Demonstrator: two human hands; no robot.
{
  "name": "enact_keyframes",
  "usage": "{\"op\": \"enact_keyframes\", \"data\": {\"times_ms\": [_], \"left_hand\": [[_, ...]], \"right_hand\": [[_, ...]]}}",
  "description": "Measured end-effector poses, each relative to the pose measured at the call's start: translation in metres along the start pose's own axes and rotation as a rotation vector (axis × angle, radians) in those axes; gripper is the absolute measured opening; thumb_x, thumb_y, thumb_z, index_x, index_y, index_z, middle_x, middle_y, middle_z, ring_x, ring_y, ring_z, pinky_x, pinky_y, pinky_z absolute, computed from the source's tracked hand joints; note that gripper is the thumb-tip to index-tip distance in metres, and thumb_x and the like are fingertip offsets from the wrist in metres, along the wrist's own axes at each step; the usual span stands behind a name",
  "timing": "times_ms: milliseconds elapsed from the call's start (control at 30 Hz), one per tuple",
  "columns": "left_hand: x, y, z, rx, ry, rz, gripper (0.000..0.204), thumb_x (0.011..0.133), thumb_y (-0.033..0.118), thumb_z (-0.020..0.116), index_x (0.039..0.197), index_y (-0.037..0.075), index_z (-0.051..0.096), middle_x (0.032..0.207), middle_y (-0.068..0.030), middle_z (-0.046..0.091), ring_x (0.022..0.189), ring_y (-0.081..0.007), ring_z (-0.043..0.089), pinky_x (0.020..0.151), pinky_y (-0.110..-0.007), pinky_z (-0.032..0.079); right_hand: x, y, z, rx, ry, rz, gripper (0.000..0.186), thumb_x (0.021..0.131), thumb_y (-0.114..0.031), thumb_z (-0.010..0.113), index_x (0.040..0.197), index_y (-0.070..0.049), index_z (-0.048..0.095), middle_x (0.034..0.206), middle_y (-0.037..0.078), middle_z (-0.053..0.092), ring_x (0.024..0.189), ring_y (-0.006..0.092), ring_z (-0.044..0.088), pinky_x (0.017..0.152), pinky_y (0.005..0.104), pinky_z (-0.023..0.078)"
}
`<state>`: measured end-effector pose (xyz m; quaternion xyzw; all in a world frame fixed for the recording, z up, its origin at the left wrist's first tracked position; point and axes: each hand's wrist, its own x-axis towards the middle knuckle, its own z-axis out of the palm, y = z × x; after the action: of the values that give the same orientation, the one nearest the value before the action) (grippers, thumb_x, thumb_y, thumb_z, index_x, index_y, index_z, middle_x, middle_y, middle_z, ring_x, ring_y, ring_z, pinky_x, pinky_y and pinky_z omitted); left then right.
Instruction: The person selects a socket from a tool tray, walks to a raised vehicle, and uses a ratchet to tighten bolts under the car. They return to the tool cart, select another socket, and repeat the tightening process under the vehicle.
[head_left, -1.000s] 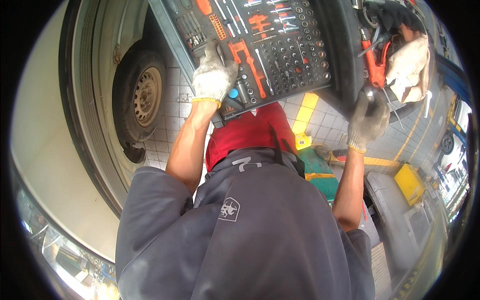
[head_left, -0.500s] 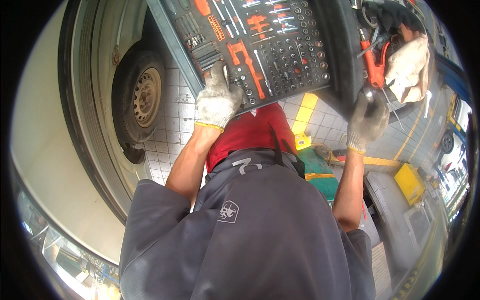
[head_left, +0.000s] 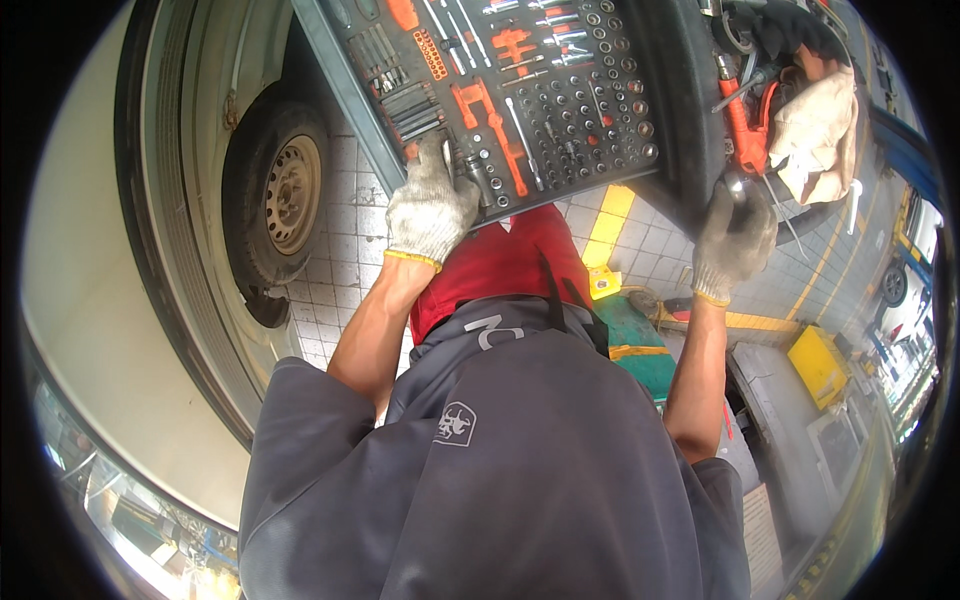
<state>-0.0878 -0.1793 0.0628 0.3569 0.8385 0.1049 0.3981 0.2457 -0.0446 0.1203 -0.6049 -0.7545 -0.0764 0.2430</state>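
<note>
An open tool drawer [head_left: 640, 168] holds sockets, bits and orange-handled tools in a dark fitted insert. My left hand [head_left: 430, 212], in a pale knit glove, reaches over its near left corner. The fingers are closed together there, and a small silver metal piece [head_left: 447, 152] shows between thumb and forefinger; its kind I cannot make out. Beside the black side of the tool cart [head_left: 690, 130], my right hand [head_left: 735, 245] wears a greyer glove. Its thumb and fingers close round a shiny rounded metal end [head_left: 737, 186], the rest of it hidden.
On the cart's right side sit an orange-handled tool [head_left: 745, 130], a beige glove or cloth [head_left: 815, 135] and screwdrivers. To my left stands a pale vehicle with a wheel [head_left: 290, 195]. A green box [head_left: 640, 345] and a yellow box [head_left: 818, 365] are at the right.
My left hand has shifted slightly left and down, uncovering a bit more of the insert beside it. My right hand has stayed nearly in place.
</note>
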Motion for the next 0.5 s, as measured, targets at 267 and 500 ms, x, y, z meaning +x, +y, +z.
{"op": "enact_keyframes", "data": {"times_ms": [267, 500], "left_hand": [[0.012, -0.012, 0.012, 0.013, 0.154, 0.165, 0.067, 0.094, 0.023, 0.066, 0.157, 0.013, 0.046, 0.135, -0.0382, 0.063, 0.100, -0.0578, 0.075, 0.091, -0.062, 0.062], [0.011, -0.013, 0.007, 0.032, 0.091, 0.119, 0.058, 0.101, 0.034, 0.068, 0.153, 0.012, 0.055, 0.137, -0.0253, 0.070, 0.114, -0.0490, 0.074, 0.099, -0.055, 0.060]], "right_hand": [[-0.001, 0.001, 0.001, -0.006, 0.006, 0.012, 0.031, 0.088, -0.022, 0.090, 0.113, -0.007, 0.081, 0.104, 0.012, 0.079, 0.096, 0.0332, 0.076, 0.092, 0.0451, 0.059], [0.000, 0.001, 0.000, -0.023, -0.002, 0.002, 0.032, 0.087, -0.021, 0.091, 0.114, -0.006, 0.081, 0.103, 0.013, 0.079, 0.096, 0.0335, 0.076, 0.091, 0.0455, 0.059]]}}
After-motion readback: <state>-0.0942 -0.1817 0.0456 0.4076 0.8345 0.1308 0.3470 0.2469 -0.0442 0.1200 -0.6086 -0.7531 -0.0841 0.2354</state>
